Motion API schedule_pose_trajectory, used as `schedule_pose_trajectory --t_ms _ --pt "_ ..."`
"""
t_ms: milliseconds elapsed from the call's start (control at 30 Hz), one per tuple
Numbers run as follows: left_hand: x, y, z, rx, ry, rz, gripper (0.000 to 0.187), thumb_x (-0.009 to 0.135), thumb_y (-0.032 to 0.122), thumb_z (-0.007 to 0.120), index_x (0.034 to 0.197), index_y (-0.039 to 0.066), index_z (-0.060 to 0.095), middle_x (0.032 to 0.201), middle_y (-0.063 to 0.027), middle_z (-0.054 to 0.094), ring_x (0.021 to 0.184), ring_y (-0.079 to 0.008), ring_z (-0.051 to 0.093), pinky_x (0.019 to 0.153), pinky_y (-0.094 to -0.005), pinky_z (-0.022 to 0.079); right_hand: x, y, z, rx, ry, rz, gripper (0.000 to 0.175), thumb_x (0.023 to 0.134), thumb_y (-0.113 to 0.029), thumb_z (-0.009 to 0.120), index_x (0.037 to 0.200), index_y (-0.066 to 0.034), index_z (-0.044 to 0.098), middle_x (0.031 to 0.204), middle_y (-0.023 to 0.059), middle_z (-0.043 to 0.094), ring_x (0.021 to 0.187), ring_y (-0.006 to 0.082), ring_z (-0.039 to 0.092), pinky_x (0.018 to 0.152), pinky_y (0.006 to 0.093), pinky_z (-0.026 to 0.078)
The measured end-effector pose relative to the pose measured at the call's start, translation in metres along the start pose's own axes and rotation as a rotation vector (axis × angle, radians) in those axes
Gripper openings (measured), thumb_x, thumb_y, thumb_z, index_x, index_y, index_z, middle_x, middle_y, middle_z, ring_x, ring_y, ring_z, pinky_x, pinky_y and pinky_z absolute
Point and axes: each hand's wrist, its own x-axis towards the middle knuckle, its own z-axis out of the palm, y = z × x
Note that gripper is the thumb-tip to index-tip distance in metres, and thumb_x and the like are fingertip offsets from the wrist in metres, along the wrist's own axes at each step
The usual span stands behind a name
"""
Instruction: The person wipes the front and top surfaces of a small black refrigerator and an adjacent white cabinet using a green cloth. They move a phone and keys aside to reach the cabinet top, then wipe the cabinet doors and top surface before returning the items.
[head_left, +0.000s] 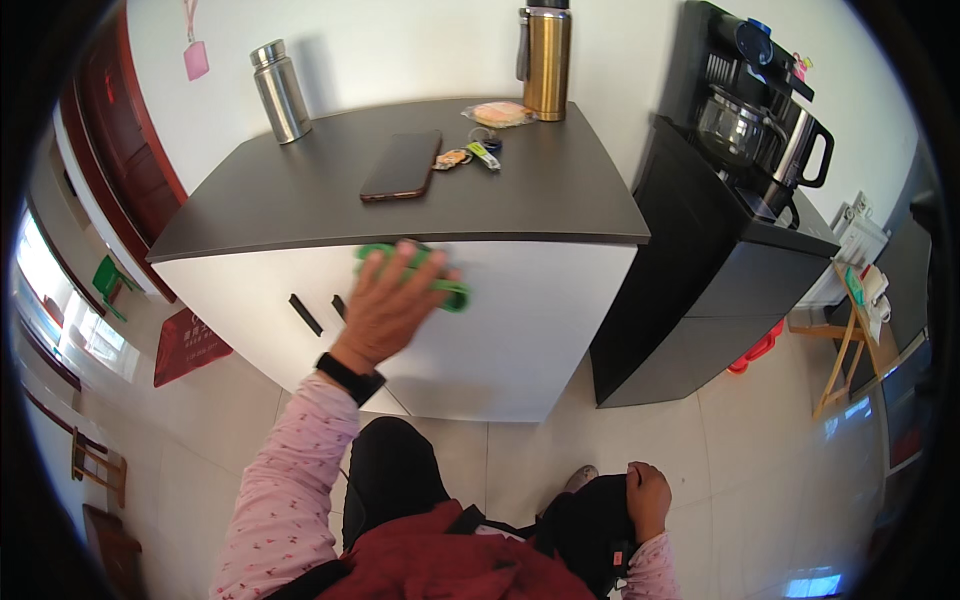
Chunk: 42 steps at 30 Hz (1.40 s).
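Note:
My left hand (390, 307) presses a green cloth (454, 296) flat against the white front of a cabinet (510, 322), just under the edge of its dark top. The fingers are spread over the cloth and slightly blurred. To the left of that hand are two black door handles (305, 314), the second partly hidden by it. My right hand (648, 496) rests on my right knee, away from the cabinet, and no object shows in it.
On the dark cabinet top (300, 195) lie a smartphone (403, 165), keys with tags (484, 155) and a wrapped round snack (501, 113). A steel bottle (281, 91) and a gold flask (547, 64) stand behind. To the right is a black tea-bar machine (705, 262) with a glass pot (731, 127).

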Motion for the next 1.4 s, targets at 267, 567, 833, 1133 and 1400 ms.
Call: schedule_pose_trajectory --t_ms 267,567,833,1133,1400 --pt "0.028 0.033 0.018 -0.005 0.133 -0.184 0.029 0.096 0.023 0.065 0.124 0.023 0.07 0.149 -0.0009 0.052 0.144 -0.0285 0.04 0.118 -0.0465 0.025 0.009 -0.004 0.004 0.008 0.01 -0.029 0.016 0.092 -0.021 0.063 0.093 -0.0084 0.074 0.089 0.0144 0.071 0.085 0.0356 0.067 0.074 0.0467 0.054" --pt "0.132 0.113 0.023 -0.284 0.185 0.05 0.035 0.095 0.023 0.065 0.129 0.018 0.068 0.152 0.0023 0.051 0.146 -0.0202 0.039 0.123 -0.0418 0.021 0.006 0.0 0.005 0.0 0.029 -0.005 0.017 0.091 -0.021 0.064 0.096 -0.0079 0.074 0.091 0.0138 0.073 0.086 0.0353 0.068 0.076 0.0455 0.055" --pt "0.147 0.135 0.033 -0.263 0.203 0.131 0.037 0.099 0.022 0.055 0.134 0.013 0.063 0.15 0.0 0.05 0.144 -0.017 0.04 0.121 -0.0368 0.025 0.006 -0.002 0.005 -0.013 0.005 0.001 0.018 0.091 -0.02 0.063 0.096 -0.0073 0.074 0.093 0.0154 0.073 0.087 0.0366 0.068 0.077 0.0456 0.055" --pt "0.064 0.179 0.064 -0.311 -0.041 0.374 0.043 0.097 0.016 0.049 0.14 0.01 0.056 0.152 -0.0035 0.048 0.146 -0.0139 0.036 0.124 -0.034 0.021 0.005 0.002 0.009 -0.007 0.028 -0.018 0.017 0.091 -0.021 0.063 0.095 -0.0094 0.075 0.091 0.0139 0.073 0.086 0.0355 0.068 0.075 0.0461 0.055" --pt "0.046 0.162 0.059 -0.344 -0.075 0.44 0.036 0.096 0.018 0.056 0.131 0.01 0.06 0.151 -0.0031 0.049 0.146 -0.0147 0.035 0.125 -0.0362 0.021 0.003 0.004 0.005 -0.019 0.008 0.029 0.017 0.092 -0.022 0.063 0.095 -0.0097 0.075 0.091 0.0134 0.073 0.086 0.0351 0.068 0.076 0.0455 0.055"
